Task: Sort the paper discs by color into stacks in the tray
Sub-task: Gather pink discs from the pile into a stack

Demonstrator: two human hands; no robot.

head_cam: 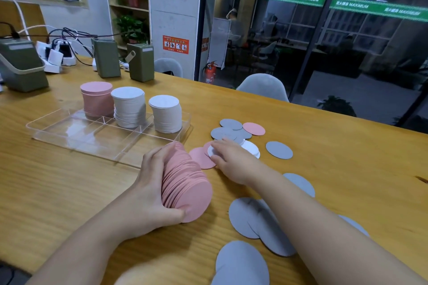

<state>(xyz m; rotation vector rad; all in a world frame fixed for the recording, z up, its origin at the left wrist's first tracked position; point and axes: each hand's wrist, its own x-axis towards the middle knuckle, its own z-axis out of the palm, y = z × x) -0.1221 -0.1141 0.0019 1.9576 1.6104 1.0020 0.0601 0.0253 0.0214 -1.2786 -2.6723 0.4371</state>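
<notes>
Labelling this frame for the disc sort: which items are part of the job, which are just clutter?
Job:
clear tray
pink stack, grey stack, white stack in it
pink discs gripped by left hand
loose discs on the table, right hand on them

Clutter:
green boxes
chargers and cables
chair

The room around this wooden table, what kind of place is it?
Probably a shared office or workspace: green box-shaped devices charging on cables, a red fire extinguisher by the glass wall, and grey shell chairs.
</notes>
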